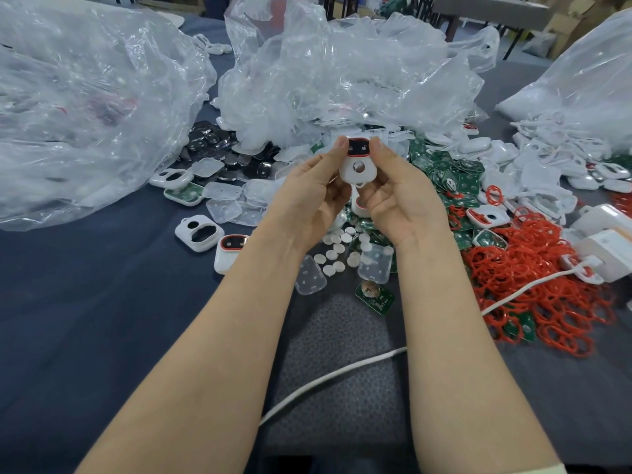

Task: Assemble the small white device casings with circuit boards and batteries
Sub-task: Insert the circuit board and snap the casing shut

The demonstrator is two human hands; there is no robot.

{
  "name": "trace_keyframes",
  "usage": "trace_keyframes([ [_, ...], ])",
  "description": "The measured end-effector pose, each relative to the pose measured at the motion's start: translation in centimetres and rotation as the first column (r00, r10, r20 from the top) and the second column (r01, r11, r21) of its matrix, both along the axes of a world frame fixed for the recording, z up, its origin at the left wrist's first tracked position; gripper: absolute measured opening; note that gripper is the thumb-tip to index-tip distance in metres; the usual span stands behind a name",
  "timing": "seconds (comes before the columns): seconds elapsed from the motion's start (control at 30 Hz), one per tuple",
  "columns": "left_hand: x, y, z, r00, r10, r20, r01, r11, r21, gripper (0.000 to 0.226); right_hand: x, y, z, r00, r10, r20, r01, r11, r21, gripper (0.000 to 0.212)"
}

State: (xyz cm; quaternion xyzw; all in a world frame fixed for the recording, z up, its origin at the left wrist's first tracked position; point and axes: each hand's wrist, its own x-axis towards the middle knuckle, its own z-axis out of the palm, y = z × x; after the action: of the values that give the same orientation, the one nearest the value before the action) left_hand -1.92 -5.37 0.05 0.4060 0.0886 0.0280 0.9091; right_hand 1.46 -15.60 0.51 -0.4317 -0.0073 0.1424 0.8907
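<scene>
A small white device casing point(358, 167) with a red-rimmed black window and a round hole is held up above the table. My left hand point(313, 196) and my right hand point(398, 196) both pinch it by its sides, thumbs at its upper corners. Below the hands lie green circuit boards point(374, 297), white round discs point(337, 249) and clear square covers point(309, 275). An empty white casing shell point(199, 234) and a casing with a red-rimmed window point(229, 253) lie to the left. Dark round batteries point(219, 145) are heaped behind.
Large clear plastic bags point(85, 107) cover the back and left of the dark table point(102, 319). A heap of red rubber rings point(533, 285) lies at the right beside white boxes point(605, 248). A white cable point(342, 371) crosses the front. More white casings point(547, 155) pile at right.
</scene>
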Motion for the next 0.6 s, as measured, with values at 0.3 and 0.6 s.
trace_keyframes([
  [0.3, 0.2, -0.6, -0.6, 0.954, 0.203, 0.222, -0.301, 0.671, 0.678, 0.023, -0.7, 0.8, -0.6, 0.725, -0.086, 0.684, 0.607, 0.549, -0.575, 0.013],
  [0.6, 0.7, 0.5, -0.8, 0.954, 0.3, 0.017, -0.268, 0.826, 0.496, 0.021, -0.9, 1.1, -0.1, 0.767, -0.001, 0.641, 0.514, 0.6, -0.614, 0.024],
])
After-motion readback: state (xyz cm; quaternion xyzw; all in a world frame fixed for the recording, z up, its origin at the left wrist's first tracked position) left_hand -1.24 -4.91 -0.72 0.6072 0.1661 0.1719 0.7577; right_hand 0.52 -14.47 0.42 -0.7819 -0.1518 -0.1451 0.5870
